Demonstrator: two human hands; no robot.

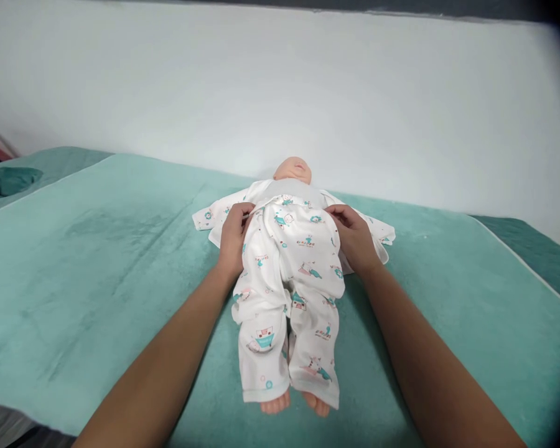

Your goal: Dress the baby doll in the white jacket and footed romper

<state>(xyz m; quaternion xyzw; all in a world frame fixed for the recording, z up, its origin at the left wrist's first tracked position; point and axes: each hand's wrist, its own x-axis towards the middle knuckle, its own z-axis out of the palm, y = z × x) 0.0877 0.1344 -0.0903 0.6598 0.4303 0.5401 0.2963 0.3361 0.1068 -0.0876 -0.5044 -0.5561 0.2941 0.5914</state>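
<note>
A baby doll [293,169] lies on its back, head toward the wall and feet toward me. White printed baby pants [303,255] cover its legs, with the toes showing below the cuffs. Their waist reaches up over the belly. My left hand [236,235] is closed on the side of the waistband, and my right hand [353,235] pinches the opposite side. Both thumbs and fingertips are partly hidden by the cloth. Under the doll, a matching white baby shirt [224,211] is spread, its sleeves out to both sides.
Pale green cloth [121,267] covers the surface beneath the doll. A white wall [280,87] rises directly behind it. Darker green fabric [522,242] shows at the right, and a crumpled green fold [12,180] lies at the far left. Floor is visible at bottom left.
</note>
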